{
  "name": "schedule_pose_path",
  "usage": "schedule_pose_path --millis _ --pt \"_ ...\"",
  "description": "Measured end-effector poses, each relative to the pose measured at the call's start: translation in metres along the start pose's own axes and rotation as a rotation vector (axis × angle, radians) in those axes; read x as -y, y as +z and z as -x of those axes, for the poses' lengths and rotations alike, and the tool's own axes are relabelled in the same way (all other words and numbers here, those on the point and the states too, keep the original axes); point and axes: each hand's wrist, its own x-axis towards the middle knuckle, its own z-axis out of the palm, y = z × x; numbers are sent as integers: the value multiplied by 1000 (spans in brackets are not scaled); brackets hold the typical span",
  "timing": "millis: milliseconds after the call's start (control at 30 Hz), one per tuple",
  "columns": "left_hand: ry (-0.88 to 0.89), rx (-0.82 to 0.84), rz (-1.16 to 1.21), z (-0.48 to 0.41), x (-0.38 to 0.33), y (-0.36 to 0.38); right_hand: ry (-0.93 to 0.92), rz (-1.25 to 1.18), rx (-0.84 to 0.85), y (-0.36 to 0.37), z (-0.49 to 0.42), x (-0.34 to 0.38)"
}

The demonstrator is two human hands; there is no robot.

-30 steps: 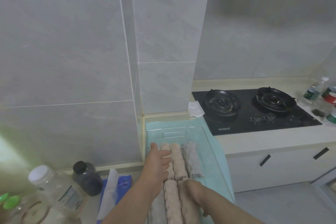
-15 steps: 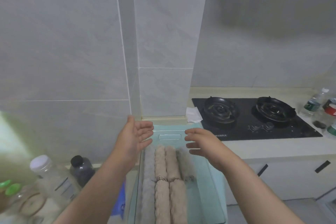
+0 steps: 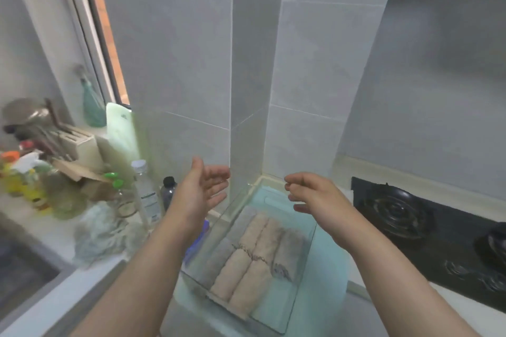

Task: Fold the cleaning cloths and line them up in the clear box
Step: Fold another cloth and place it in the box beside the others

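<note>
left hand [image 3: 201,194], right hand [image 3: 317,197] loose over clear box [image 3: 279,301] — bottle label [image 3: 149,200] blurred

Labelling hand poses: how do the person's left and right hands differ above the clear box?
The left bare hand shows its palm, fingers nearly straight; the right bare hand shows its back, fingers loosely curled. Both hold nothing, near the far end of the clear plastic box.

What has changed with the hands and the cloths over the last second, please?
Both the left hand and the right hand came off the cloths and rose out of the box; they now hang open above it, holding nothing. The cloths stayed lined up in the box.
</note>
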Motion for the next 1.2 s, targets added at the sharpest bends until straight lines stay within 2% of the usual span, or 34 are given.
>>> schedule_pose_path --millis 167,333,533,733,967,1200 --pt "178 -229 -281 92 -4 -29 -114 -20 202 29 36 14" --pt "145 -464 -418 209 -11 -98 -191 -97 475 100 81 38" --pt "169 -810 -279 371 -38 -179 -336 -97 849 208 173 83" --pt "245 -1134 -228 524 -43 -255 -402 -81 1123 324 279 118" --pt "281 -1397 -164 673 -44 -356 -424 -88 1323 477 407 141" --pt "230 -1551 -128 751 -41 -439 -426 -29 1452 576 477 161"
